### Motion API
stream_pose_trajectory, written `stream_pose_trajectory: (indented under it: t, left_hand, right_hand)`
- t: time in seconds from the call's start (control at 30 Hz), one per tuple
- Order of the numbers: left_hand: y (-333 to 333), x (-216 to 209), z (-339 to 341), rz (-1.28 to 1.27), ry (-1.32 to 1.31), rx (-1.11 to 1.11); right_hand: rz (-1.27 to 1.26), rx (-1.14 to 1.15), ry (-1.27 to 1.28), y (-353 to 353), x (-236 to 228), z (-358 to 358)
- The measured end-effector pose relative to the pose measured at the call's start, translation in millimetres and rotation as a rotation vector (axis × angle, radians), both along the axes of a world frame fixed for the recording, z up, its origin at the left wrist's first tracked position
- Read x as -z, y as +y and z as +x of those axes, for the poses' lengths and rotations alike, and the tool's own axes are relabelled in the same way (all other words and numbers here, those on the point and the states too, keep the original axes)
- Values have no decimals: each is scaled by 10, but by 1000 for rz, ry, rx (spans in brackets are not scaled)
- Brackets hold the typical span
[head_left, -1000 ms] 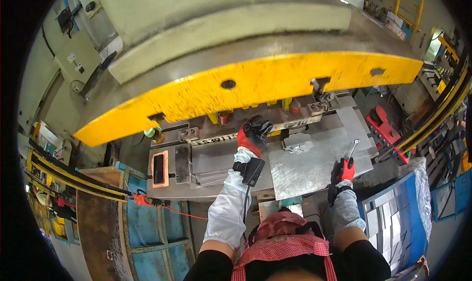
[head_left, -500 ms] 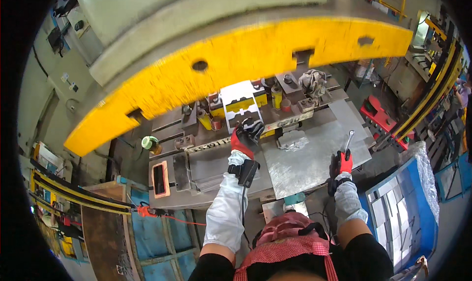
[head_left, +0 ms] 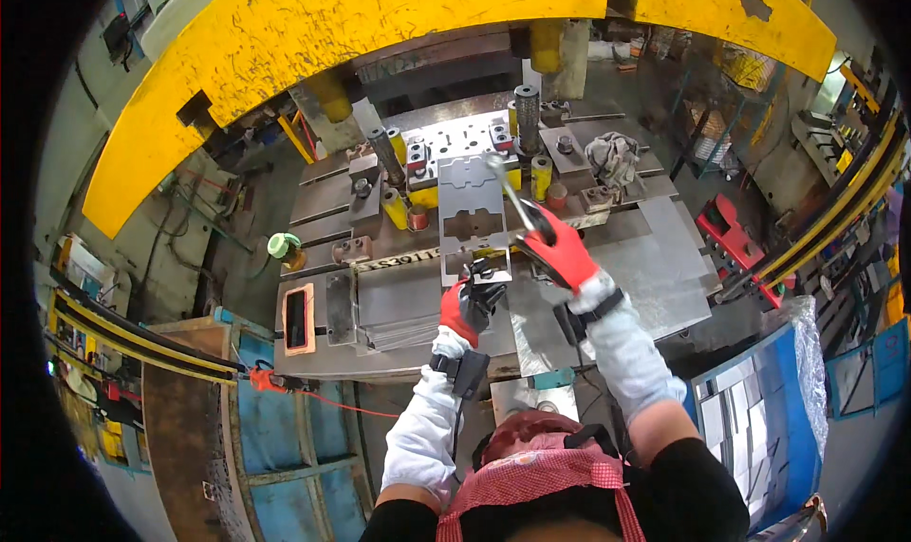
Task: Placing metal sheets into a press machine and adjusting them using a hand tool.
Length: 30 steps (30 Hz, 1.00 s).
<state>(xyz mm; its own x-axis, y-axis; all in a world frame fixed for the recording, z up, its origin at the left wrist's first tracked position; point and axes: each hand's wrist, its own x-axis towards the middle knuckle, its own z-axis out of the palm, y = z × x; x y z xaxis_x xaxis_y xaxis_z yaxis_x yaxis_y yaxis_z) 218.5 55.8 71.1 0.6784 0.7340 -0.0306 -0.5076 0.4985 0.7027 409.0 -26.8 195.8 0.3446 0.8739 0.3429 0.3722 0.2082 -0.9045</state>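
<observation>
A grey sheet-metal strip (head_left: 472,205) with shaped cut-outs lies over the near part of the die (head_left: 458,143). My left hand (head_left: 469,307), in a red and black glove, has its fingers closed on the near end of this strip. My right hand (head_left: 562,248), gloved alike, grips a long shiny wrench (head_left: 512,193). The wrench slants up and left, and its far end is over the strip's upper right part. Whether it touches the metal I cannot tell.
The press's yellow beam (head_left: 427,15) arches above. Thin sheets (head_left: 408,314) are stacked at left, and a large metal plate (head_left: 645,276) lies right. A rag (head_left: 612,158) sits at back right. A blue bin (head_left: 759,419) of metal pieces stands at right.
My right hand has swung the wrench from the right side to over the strip. My left hand has come nearer with the strip. The view has shifted, showing more of the die.
</observation>
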Motion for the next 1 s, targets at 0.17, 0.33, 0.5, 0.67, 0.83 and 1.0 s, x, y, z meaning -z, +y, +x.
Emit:
stream_pose_trajectory:
  t: [0.17,0.33,0.5,0.67,0.83,1.0]
  left_hand:
    - [-54,313,-381,648,458,-143]
    - [-667,-466,-1458,1699,1180,-238]
    - [-1334,-863,-2870,1008,1462,-345]
    - [-1422,-1221,-3577,616,1421,-942]
    - [-1193,-1574,-3891,428,908,-1388]
    - [-1180,-1242,-3725,185,463,-1390]
  right_hand:
    - [-359,-234,148,484,-39,66]
    - [-292,-441,573,-473,145,130]
    - [-553,-380,474,-1384,413,395]
    - [-512,-221,571,-1603,855,843]
    - [-620,-129,543,-1262,1091,1144]
    - [-602,-81,629,-1206,1061,1052]
